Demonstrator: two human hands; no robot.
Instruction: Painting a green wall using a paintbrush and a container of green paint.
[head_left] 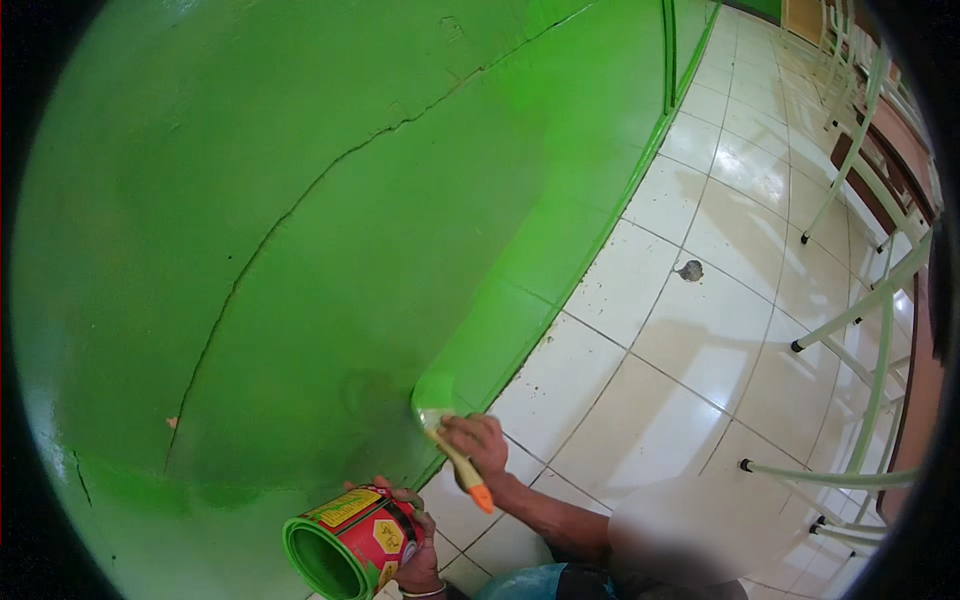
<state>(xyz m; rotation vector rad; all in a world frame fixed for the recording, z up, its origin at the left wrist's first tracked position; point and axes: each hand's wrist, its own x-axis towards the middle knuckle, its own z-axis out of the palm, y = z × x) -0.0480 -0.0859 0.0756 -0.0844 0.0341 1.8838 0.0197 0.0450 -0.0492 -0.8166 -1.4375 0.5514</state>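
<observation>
In my right hand (pixel 478 442) is a paintbrush (pixel 458 462) with a pale handle and an orange tip. Its bristles press against the green wall (pixel 330 300) low down, at the end of a brighter green band (pixel 500 310) that runs along the wall's base. My left hand (pixel 418 555) is wrapped round a red and yellow paint can (pixel 365 530), tilted with its green-smeared mouth turned to the lower left. How much paint is inside cannot be made out.
White floor tiles (pixel 640 400) meet the wall along a slanting edge. A dark chipped spot (pixel 690 270) marks one tile. Chairs with pale metal legs (pixel 850 320) stand along the right. A long crack (pixel 290 212) crosses the wall.
</observation>
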